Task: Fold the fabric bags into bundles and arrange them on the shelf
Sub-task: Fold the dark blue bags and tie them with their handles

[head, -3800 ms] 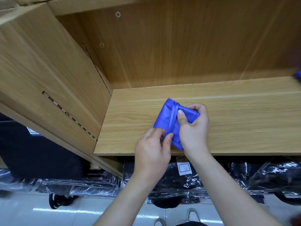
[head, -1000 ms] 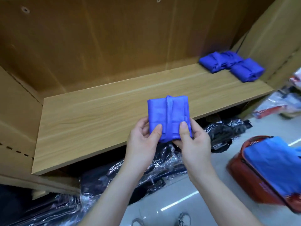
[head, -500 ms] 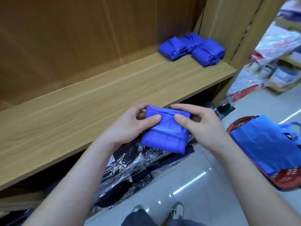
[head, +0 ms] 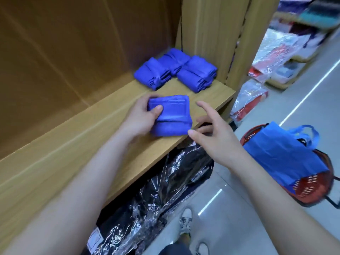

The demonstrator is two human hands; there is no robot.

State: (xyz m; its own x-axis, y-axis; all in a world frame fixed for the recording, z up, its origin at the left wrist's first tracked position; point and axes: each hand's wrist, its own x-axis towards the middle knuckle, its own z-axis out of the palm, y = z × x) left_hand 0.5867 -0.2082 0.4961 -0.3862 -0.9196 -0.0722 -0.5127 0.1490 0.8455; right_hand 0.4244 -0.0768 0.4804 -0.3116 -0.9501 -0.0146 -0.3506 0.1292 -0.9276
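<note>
Setting a folded blue bundle (head: 171, 115) down near the front edge of the wooden shelf (head: 92, 129), a person grips it with the left hand (head: 139, 116), thumb pressed on top and fingers wrapped around its far left side; whether the bundle already rests on the board or sits just above it is hard to tell. The right hand (head: 215, 138) hovers just beside the bundle's right side with fingers spread and relaxed, holding nothing, its thumb tip close to the lower corner. Three finished bundles (head: 174, 70) sit clustered together at the shelf's right end, near the upright panel. To place this one well, the left thumb should likely keep pressure on the fold so the fabric does not spring open, while the bundle is carried toward the cluster and squared up beside its neighbours. The left forearm reaches in diagonally over the shelf; the right forearm angles in from the lower right, wrist roughly level. Unfolded blue bags (head: 281, 153) wait in a red basket (head: 312, 183) on the floor, well apart from the shelf.
</note>
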